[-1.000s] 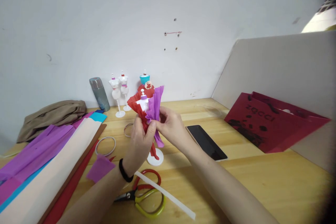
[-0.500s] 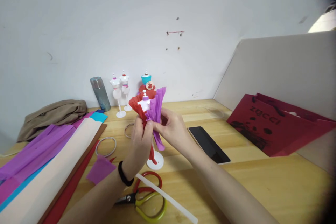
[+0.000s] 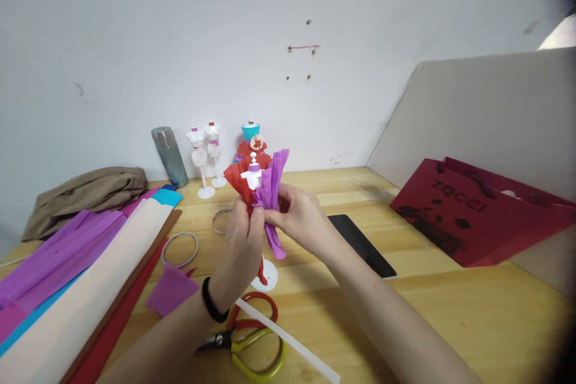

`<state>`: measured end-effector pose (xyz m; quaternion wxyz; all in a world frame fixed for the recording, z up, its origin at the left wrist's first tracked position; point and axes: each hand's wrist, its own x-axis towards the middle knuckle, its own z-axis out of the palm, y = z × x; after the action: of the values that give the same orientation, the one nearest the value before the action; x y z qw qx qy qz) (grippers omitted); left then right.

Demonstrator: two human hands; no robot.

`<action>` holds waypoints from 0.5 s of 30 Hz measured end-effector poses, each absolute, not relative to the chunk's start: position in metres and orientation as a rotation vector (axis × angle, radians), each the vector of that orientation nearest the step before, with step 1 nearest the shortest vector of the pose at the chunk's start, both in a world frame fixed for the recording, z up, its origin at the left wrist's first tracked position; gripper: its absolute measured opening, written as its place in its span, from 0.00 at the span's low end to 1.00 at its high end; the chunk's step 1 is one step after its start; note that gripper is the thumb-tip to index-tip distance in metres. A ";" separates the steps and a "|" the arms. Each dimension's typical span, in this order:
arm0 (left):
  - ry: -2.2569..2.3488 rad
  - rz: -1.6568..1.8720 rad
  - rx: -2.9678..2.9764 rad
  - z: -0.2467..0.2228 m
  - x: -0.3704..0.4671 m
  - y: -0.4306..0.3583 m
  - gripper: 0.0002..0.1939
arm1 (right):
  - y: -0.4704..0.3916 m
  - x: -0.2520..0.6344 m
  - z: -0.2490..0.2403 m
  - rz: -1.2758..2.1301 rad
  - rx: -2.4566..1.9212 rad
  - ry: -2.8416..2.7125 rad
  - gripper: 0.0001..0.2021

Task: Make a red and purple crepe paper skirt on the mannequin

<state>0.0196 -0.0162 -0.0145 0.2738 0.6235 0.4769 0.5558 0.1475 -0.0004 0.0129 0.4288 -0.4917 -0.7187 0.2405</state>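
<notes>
Head view. The left hand (image 3: 240,243), a black band at its wrist, is closed around the waist of a small white mannequin (image 3: 252,179) on a round white base (image 3: 265,276), pinning red crepe paper (image 3: 236,183) against it. The right hand (image 3: 299,216) pinches pleated purple crepe paper (image 3: 272,192) against the same waist from the other side; the purple pleats fan up beside the bust and hang down below the fingers. The mannequin is held upright above the tabletop (image 3: 450,312), near its middle, and whether the base touches the wood cannot be told. Below the hands lie scissors (image 3: 252,339) with red and yellow-green handles, crossed by a white strip (image 3: 288,339). To the left lie long sheets of paper (image 3: 76,288) in purple, blue, cream and red, a loose purple scrap (image 3: 171,289) and two rings (image 3: 180,249). At the wall stand two bare white mannequins (image 3: 204,153), a dressed one (image 3: 252,144) in red and teal, and a grey flask (image 3: 164,156). A dark phone (image 3: 364,246) lies just right of the right forearm; a red bag (image 3: 477,216) leans at far right
</notes>
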 end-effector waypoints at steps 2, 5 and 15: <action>1.308 1.490 1.683 -0.016 0.019 -0.016 0.07 | 0.000 0.149 0.014 0.625 -1.230 -1.800 0.06; 1.301 1.458 1.694 -0.016 0.019 -0.017 0.09 | 0.001 0.151 0.015 0.674 -1.220 -1.800 0.06; 1.287 1.498 1.754 -0.017 0.019 -0.014 0.09 | 0.001 0.161 0.019 0.788 -1.078 -1.866 0.06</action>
<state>0.0188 -0.0142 -0.0174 0.2475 0.6434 0.4721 0.5494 0.1609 0.0010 0.0187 0.4111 -0.4284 -0.7412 0.3132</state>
